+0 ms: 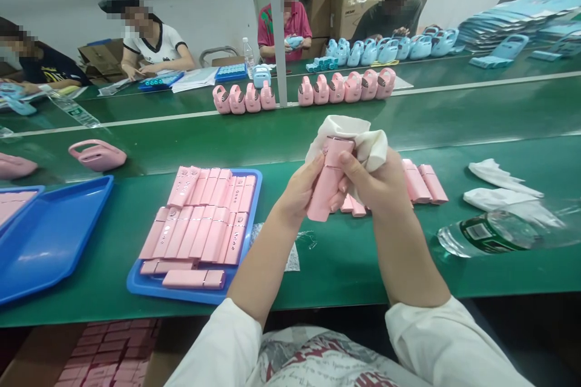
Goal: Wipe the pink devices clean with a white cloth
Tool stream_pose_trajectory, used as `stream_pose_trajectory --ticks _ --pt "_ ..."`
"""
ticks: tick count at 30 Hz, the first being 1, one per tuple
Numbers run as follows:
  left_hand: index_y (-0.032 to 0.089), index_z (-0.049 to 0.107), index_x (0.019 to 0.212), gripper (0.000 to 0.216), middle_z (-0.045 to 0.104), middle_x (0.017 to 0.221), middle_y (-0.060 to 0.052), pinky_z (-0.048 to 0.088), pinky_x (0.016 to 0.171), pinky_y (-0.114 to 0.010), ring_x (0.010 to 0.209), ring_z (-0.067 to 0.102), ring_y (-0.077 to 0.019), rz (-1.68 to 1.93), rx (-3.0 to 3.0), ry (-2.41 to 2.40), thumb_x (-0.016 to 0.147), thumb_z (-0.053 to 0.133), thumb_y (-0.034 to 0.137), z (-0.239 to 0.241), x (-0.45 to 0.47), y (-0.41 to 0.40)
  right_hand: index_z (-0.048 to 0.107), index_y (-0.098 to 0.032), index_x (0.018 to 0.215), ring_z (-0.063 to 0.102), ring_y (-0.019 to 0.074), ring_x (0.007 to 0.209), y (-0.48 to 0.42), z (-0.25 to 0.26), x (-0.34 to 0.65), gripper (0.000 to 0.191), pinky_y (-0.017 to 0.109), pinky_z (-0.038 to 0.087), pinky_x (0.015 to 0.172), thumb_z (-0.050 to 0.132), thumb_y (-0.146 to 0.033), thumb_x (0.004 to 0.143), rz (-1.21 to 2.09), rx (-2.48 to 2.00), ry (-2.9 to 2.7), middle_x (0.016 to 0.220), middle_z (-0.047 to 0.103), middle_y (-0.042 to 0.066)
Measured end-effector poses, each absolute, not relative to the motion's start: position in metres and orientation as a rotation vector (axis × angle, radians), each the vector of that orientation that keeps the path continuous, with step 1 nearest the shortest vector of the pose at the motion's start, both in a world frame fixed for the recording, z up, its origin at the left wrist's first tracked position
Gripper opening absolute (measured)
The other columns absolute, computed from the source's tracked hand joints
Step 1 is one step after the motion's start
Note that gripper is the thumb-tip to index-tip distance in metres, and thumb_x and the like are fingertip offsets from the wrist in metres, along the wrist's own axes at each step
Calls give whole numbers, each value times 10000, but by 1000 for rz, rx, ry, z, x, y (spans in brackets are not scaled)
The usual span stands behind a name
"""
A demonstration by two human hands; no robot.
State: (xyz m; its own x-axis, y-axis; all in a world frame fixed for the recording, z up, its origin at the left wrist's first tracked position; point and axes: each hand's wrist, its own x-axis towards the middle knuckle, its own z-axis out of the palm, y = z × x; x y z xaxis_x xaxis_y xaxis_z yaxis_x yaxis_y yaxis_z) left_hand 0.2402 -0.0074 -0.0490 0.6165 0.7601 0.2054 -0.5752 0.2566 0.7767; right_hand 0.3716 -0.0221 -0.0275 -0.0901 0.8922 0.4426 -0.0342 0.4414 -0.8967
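Both my hands hold one pink case [327, 184], a slim rectangular piece with a shiny band across it, tilted above the table. My left hand [299, 187] grips its left side, thumb on the front. My right hand [374, 184] has its thumb near the band and also holds a white cloth [374, 148], which wraps behind the case's upper end. Behind and below my hands lie more pink cases [420, 182], partly hidden. To the left, a blue tray [257, 193] carries stacked pink cases [196, 233] of the same kind.
A second blue tray [54, 242] stands farther left. On the right lie a water bottle [494, 233] and white gloves [503, 187]. Pink handled items [336, 87] line the raised ledge. Several people sit across, near blue handled items [385, 51]. A box of pink pieces [109, 354] sits below.
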Motion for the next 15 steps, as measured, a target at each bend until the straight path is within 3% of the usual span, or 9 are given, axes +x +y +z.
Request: stream_pose_trajectory --ticks 6,10,15 --pt "167 594 1042 442 578 614 6 390 354 -203 351 511 -99 763 856 211 925 412 553 -35 234 -16 584 -188 735 624 175 699 -21 -27 368 366 288 526 549 712 -531 749 820 -766 -1354 745 611 29" --pt "175 595 1042 434 557 602 17 357 322 -183 314 463 -79 675 788 98 948 360 528 -26 233 -26 605 -165 761 575 126 651 -23 -23 374 433 245 473 533 613 -595 811 706 -774 -1322 727 598 21" --pt "174 549 1222 489 530 600 26 349 319 -168 323 448 -67 721 801 75 969 297 507 -18 232 -37 629 -136 747 507 107 594 -27 -15 416 550 234 380 487 576 -682 777 428 -1240 -1305 665 576 28"
